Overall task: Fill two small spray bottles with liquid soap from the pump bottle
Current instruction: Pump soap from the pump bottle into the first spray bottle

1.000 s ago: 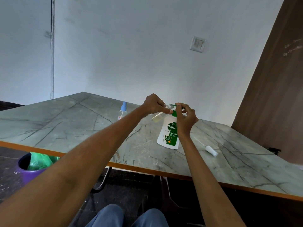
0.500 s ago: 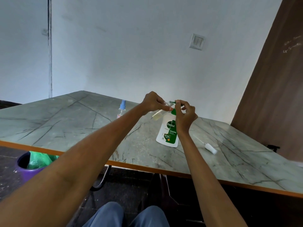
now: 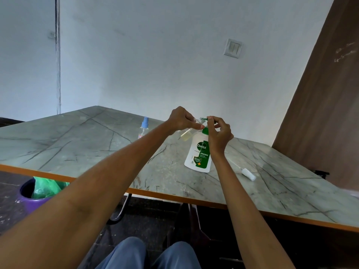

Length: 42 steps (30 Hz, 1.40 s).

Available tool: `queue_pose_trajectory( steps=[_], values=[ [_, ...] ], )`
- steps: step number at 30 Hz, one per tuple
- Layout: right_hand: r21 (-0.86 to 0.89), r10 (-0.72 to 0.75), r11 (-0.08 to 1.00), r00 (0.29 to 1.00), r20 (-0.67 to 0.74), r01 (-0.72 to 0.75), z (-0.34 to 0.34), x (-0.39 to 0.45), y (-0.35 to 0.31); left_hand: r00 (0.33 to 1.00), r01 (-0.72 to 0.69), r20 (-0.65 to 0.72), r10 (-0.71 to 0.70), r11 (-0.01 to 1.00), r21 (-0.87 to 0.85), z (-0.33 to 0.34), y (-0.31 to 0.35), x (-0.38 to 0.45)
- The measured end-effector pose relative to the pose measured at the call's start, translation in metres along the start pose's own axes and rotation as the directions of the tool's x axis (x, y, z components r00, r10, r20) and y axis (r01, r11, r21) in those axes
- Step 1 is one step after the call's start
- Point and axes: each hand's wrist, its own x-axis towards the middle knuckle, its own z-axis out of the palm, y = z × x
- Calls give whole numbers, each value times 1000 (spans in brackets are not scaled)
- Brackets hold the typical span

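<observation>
Gripping a small open spray bottle [image 3: 187,133] tilted at the green pump head [image 3: 204,119], left hand [image 3: 181,119] fingers curled round it, mid-frame. Pinching that pump head, right hand [image 3: 218,133] above the white pump bottle [image 3: 198,155] (standing on the table [image 3: 77,144]). Second spray bottle [image 3: 144,127] upright left of centre; loose sprayer cap [image 3: 247,174] lying right.

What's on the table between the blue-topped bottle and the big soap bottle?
Head view: only the left forearm crosses above; the table there is bare.
</observation>
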Motion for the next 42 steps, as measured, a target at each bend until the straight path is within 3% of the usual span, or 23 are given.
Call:
queue_pose_trajectory(
  steps=[9,19,23,33,42],
  values=[
    [79,0,997,1000,14,-1,0,-3,-1,1000,-18,-8,18,1000,18,1,-4,2],
    [46,-6,999,999,41,4,-7,-3,-2,999,-20,25,20,1000,17,1,-4,0],
    [86,39,995,998,56,-44,-5,-2,-6,999,32,15,-31,998,-46,0,-5,4],
    [123,5,992,995,97,-17,-5,1,-4,952,241,220,-211,963,-121,-6,0,6],
    [64,31,997,995,100,-38,-4,-1,3,970,180,180,-164,981,-76,-5,-4,9]
  ],
)
